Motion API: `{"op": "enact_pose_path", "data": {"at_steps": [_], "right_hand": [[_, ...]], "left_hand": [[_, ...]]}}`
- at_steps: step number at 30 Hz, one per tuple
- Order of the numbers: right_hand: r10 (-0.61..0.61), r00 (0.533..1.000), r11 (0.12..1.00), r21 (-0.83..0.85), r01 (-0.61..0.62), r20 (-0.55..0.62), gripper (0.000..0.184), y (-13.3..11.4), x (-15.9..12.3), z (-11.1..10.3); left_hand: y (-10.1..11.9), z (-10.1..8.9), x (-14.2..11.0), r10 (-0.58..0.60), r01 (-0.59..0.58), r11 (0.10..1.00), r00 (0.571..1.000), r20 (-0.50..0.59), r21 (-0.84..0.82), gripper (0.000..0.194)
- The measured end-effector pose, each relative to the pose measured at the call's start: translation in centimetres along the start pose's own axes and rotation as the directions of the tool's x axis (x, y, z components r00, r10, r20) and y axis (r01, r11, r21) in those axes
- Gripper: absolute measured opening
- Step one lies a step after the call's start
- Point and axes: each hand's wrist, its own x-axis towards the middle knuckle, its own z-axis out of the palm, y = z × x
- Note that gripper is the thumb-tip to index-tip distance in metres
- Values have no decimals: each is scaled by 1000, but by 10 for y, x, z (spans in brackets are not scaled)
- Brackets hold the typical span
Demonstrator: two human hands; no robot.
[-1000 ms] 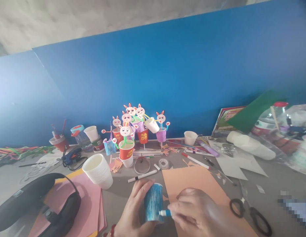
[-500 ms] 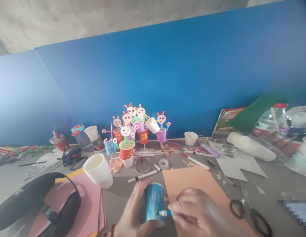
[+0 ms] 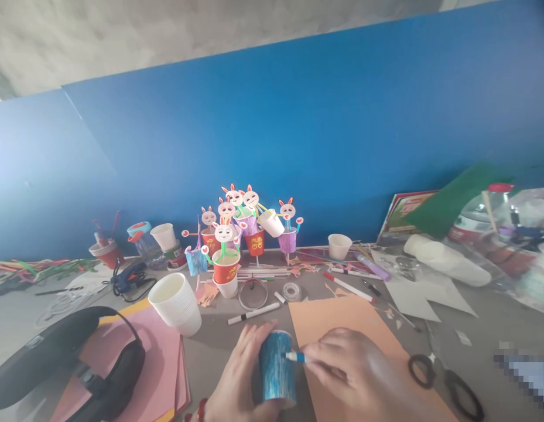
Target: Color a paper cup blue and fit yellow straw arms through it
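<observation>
My left hand [image 3: 236, 381] is wrapped round a paper cup coloured blue [image 3: 276, 369], which is held upside down at the bottom centre. My right hand [image 3: 355, 375] pinches a blue marker [image 3: 294, 356] whose tip touches the upper side of the cup. Both hands hover over the near edge of an orange paper sheet [image 3: 342, 319] on the grey table.
A stack of white cups [image 3: 175, 302] stands left of my hands on pink paper [image 3: 157, 369], beside black headphones [image 3: 69, 363]. Bunny cup figures [image 3: 236, 234] crowd the back centre. Scissors [image 3: 447, 381] lie at the right; loose markers [image 3: 253, 314] and tape rolls [image 3: 291, 291] are scattered mid-table.
The marker tip has moved up the cup's side, from near its lower rim to near its top. My left hand has tilted the cup slightly.
</observation>
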Motion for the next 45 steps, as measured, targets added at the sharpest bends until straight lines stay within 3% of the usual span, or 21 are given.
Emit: {"op": "enact_pose_path", "data": {"at_steps": [2, 7, 11, 17, 30, 34, 39, 45], "right_hand": [[21, 1000, 1000, -5, -21, -4, 31, 0, 1, -1], [-58, 997, 998, 29, 57, 45, 36, -4, 0, -2], [-7, 1000, 1000, -16, 7, 2, 37, -2, 0, -1], [-28, 999, 999, -16, 28, 27, 40, -1, 1, -3], [42, 999, 999, 16, -42, 0, 28, 1, -2, -1], [-5, 1000, 997, 79, 3, 20, 26, 0, -2, 0], [24, 1000, 1000, 5, -24, -19, 31, 2, -1, 0], [-58, 998, 998, 24, 58, 12, 35, -1, -1, -2]], "left_hand": [[-1, 0, -1, -9, 9, 1000, 1000, 16, 2, 112], [0, 1, 2, 11, -11, 1000, 1000, 13, -8, 113], [0, 1, 3, -12, 12, 1000, 1000, 10, -11, 116], [-2, 2, 0, -18, 17, 1000, 999, 35, 7, 119], [7, 0, 3, -86, 79, 987, 995, -42, -140, 115], [10, -1, 5, -71, 62, 985, 996, -50, -163, 112], [9, -1, 6, -68, 59, 988, 996, -59, -145, 113], [2, 2, 3, -32, 30, 995, 999, -24, -91, 110]]}}
